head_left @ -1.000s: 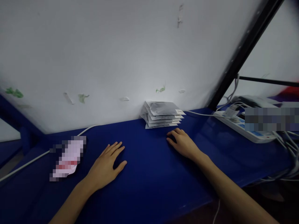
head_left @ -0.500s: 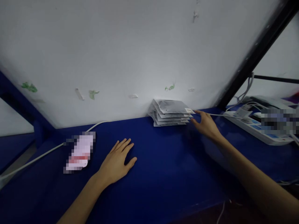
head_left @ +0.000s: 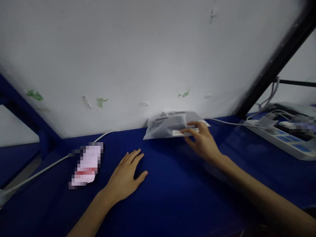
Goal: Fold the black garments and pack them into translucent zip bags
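Note:
My left hand [head_left: 125, 176] lies flat on the blue tabletop [head_left: 158, 197], fingers spread and nothing in it. A blurred-out pink item [head_left: 87, 163] is to its left. At the foot of the wall, my right hand [head_left: 203, 141] pinches the labelled right end of a frosted plastic bag [head_left: 165, 126], which is tilted down toward me. Behind it, the rest of the stack of similar bags [head_left: 194, 116] is mostly covered. What the bags contain cannot be made out.
A white wall [head_left: 123, 65] rises behind the tabletop. A white power strip [head_left: 283, 140] with cables and a blurred-out item lies on the right. White cables [head_left: 46, 168] run along the left and behind the bags. Dark frame posts [head_left: 271, 65] stand at both sides.
My right hand has moved left and toward me from the stack's right end, drawing the top bag off the stack. My left hand stays in place; the view has shifted slightly.

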### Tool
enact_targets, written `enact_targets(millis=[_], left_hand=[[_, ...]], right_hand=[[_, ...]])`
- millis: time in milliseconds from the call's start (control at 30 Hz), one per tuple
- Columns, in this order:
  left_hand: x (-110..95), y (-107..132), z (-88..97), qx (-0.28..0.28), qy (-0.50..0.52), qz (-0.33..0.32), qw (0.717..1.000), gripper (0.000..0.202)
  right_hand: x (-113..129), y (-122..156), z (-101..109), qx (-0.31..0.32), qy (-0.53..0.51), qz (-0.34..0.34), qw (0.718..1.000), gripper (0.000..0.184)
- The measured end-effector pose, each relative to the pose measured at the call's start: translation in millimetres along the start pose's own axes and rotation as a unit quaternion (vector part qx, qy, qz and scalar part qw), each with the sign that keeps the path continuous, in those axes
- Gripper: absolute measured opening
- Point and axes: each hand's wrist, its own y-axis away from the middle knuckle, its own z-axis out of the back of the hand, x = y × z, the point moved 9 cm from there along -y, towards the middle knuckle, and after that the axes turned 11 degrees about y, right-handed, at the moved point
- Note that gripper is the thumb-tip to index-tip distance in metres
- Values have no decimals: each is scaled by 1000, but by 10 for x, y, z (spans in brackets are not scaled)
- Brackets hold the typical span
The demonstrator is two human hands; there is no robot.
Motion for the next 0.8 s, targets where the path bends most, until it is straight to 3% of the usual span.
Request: enact_targets(millis=[100, 200, 300, 400, 500, 567, 633, 700, 733, 800], left_hand=[[27, 15, 86, -52, 14, 6, 999, 58], [-11, 24, 138, -80, 14, -20, 996, 57], [-14, 7, 111, -67, -5, -24, 997, 50], [23, -18, 94, -65, -9, 0, 998, 48], [-22, -27, 96, -78, -1, 2, 997, 47], [-107, -17, 104, -90, -3, -10, 996, 43], [-209, 2, 98, -95, -13, -28, 995, 40], [-297, 22, 63, -84, -24, -46, 995, 40], [-330, 32, 37, -74, -28, -55, 995, 41], [-364, 48, -13, -55, -29, -67, 996, 44]], right_hand=[[754, 136, -15, 57, -18, 128, 990, 18], [1369, 400, -49, 128, -39, 207, 969, 16], [1785, 644, 96, 137, -56, 241, 959, 17], [2040, 771, 323, 155, -116, 287, 938, 22], [1989, 624, 411, 180, -166, 278, 929, 25], [1721, 360, 298, 172, -137, 193, 956, 27], [1364, 105, 65, 166, -87, 75, 979, 27], [1099, -33, -279, 215, -68, -11, 974, 28], [1030, -54, -472, 261, -70, -35, 962, 31], [986, -112, -692, 283, -65, -49, 956, 34]])
